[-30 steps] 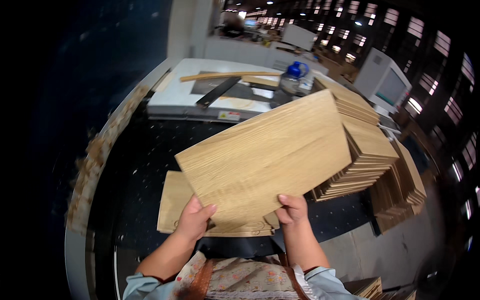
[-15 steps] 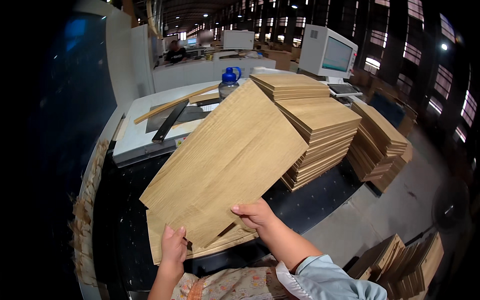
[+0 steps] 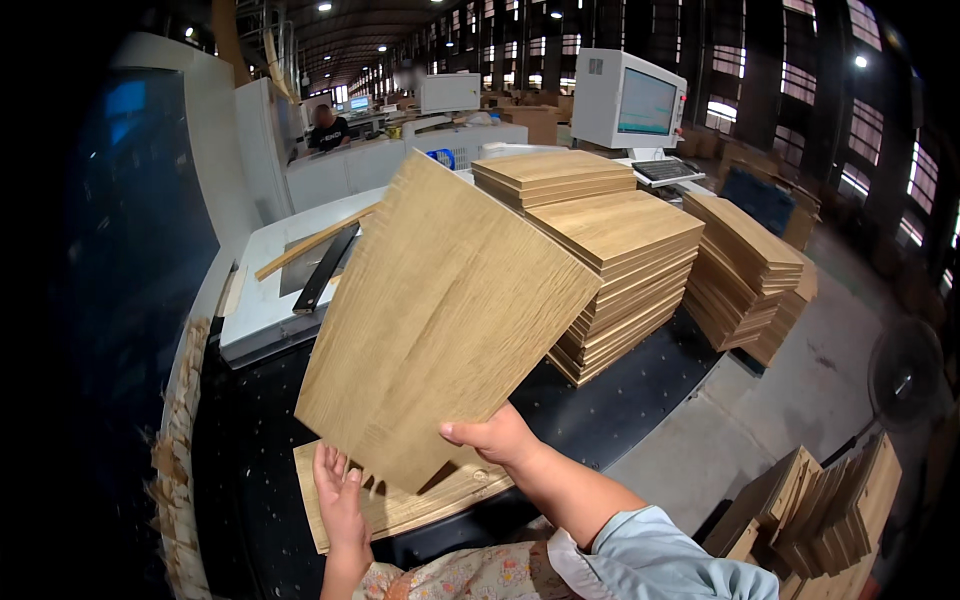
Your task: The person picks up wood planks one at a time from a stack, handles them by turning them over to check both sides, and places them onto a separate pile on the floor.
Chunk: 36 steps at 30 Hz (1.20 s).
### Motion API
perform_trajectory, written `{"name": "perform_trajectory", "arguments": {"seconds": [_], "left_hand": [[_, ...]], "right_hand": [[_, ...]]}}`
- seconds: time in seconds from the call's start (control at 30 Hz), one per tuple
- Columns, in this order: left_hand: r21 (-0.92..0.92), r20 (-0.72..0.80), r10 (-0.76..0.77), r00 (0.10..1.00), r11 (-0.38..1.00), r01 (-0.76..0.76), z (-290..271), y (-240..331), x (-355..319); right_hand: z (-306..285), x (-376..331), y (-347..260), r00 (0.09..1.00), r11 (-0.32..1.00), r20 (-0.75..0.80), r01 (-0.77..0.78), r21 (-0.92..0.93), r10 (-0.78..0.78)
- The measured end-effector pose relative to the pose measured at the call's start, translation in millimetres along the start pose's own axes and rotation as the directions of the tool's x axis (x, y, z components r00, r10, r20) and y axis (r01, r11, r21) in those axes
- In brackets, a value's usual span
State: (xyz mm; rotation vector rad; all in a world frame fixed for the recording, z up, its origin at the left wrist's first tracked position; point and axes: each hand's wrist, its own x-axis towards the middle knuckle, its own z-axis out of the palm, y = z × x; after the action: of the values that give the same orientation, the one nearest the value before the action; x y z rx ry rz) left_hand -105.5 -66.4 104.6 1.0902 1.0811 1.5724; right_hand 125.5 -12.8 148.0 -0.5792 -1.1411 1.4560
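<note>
A wood-grain board (image 3: 445,320) is raised at a slant in front of me. My right hand (image 3: 490,437) grips its lower right edge, thumb on the face and the other fingers hidden behind. At the lower left edge is my left hand (image 3: 342,500), its fingers stretched up and apart from the thumb; whether the fingertips touch the board is hard to tell. Beneath the raised board, more boards (image 3: 440,503) of the same wood grain lie on the black table (image 3: 250,480), partly covered by it.
Tall board stacks (image 3: 630,270) stand on the table's right, with another stack (image 3: 745,270) beyond. A monitor (image 3: 630,105) and keyboard (image 3: 668,171) sit behind. Left are a wood strip (image 3: 315,240) and black bar (image 3: 325,268). More boards (image 3: 820,510) and a fan (image 3: 905,385) are lower right.
The board has tilted more upright, and its lower left edge has lifted off the boards below. My left hand has loosened from the edge, its fingers now extended. The view has shifted slightly.
</note>
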Motion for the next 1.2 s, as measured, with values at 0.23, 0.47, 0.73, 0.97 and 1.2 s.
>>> {"name": "perform_trajectory", "arguments": {"seconds": [0.23, 0.47, 0.73, 0.97, 1.2], "left_hand": [[-0.695, 0.205, 0.046, 0.978, 0.710, 0.112, 16, 17, 35], [-0.817, 0.212, -0.180, 0.960, 0.506, 0.276, 23, -33, 42], [-0.822, 0.240, -0.201, 0.950, 0.478, 0.309, 40, -34, 45], [-0.808, 0.245, -0.207, 0.947, 0.497, 0.318, 44, -32, 53], [-0.794, 0.258, -0.211, 0.943, 0.509, 0.332, 47, -34, 55]], "right_hand": [[53, 24, -25, 0.690, 0.339, 0.473, 0.700, -0.628, -0.549], [93, -15, 14, 0.691, -0.236, 0.683, 0.641, -0.730, -0.237], [85, -10, 25, 0.665, -0.219, 0.702, 0.668, -0.712, -0.254], [83, -5, 32, 0.697, -0.155, 0.670, 0.654, -0.740, -0.256], [77, -1, 36, 0.689, -0.162, 0.689, 0.671, -0.724, -0.224]]}}
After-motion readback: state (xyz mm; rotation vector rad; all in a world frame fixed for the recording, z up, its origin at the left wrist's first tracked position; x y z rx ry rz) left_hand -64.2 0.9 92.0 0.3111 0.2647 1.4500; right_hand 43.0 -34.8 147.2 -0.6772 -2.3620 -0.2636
